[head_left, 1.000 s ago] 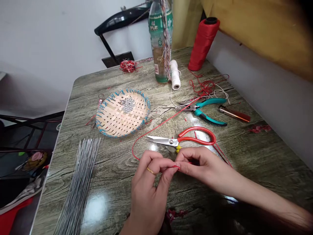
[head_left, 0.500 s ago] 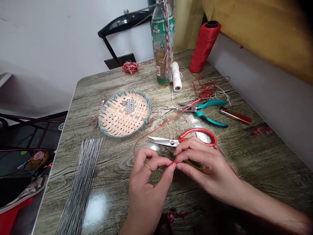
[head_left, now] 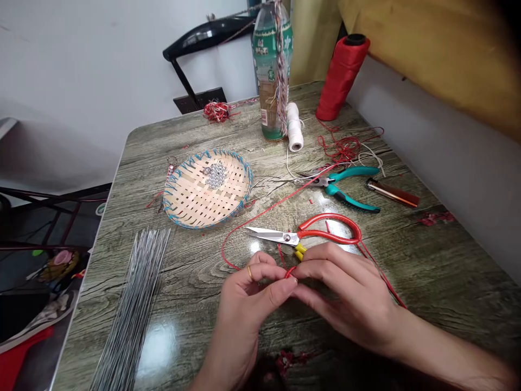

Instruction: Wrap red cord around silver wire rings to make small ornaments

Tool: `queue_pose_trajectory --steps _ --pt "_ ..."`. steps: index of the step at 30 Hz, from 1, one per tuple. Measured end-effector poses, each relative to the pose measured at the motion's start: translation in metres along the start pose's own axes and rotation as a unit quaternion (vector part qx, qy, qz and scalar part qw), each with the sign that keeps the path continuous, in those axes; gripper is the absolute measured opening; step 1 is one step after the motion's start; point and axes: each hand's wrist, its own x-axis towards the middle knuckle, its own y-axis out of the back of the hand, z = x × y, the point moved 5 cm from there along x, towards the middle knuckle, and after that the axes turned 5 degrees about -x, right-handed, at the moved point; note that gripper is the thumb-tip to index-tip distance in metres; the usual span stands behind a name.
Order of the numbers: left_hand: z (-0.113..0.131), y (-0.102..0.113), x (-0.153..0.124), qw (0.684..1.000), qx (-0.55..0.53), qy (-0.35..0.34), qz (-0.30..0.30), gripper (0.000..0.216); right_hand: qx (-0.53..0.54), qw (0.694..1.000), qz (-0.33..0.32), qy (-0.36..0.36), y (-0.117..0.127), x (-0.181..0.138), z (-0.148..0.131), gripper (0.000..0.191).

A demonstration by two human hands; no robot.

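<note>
My left hand (head_left: 254,296), with a gold ring on one finger, pinches a small loop of red cord (head_left: 290,272) between thumb and forefinger. From the right, my right hand (head_left: 345,290) pinches the same cord, its fingertips almost touching the left ones. The cord runs left from my hands, curves round and leads back across the table. Just beyond my right hand lie scissors (head_left: 287,237) with red handles, blades to the left. A yellow-handled tool (head_left: 300,252) is mostly hidden under that hand.
A woven basket (head_left: 195,206) lies left of centre, a bundle of thin metal wires (head_left: 134,304) at left. Behind are teal pliers (head_left: 352,172), a lighter (head_left: 393,193), a white string spool (head_left: 294,127), a bottle (head_left: 268,70) and a red thread spool (head_left: 342,79).
Both hands have turned slightly around the red cord; the left fingers have curled in closer. A short red cord end and the yellow handles now show beyond the fingers.
</note>
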Motion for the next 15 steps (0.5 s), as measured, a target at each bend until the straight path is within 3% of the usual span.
queue_pose_trajectory --steps 3,5,8,13,15 --pt "0.0 0.0 0.001 1.0 0.02 -0.015 -0.007 0.009 0.088 0.994 -0.028 -0.054 0.0 0.004 0.006 0.003" --pt "0.002 0.002 0.001 0.999 0.038 -0.038 -0.004 0.008 0.184 0.975 -0.06 -0.113 -0.001 0.007 0.01 0.007" --pt "0.007 0.003 0.0 0.994 0.07 -0.085 0.005 0.007 0.324 0.915 -0.115 -0.211 -0.002 0.01 0.017 0.015" --pt "0.019 0.003 -0.006 0.96 0.194 -0.197 0.048 0.011 0.508 0.783 -0.183 -0.308 -0.006 0.006 0.02 0.024" --pt "0.023 0.002 -0.011 0.934 0.25 -0.244 0.076 0.014 0.504 0.773 -0.201 -0.328 -0.007 0.004 0.021 0.025"
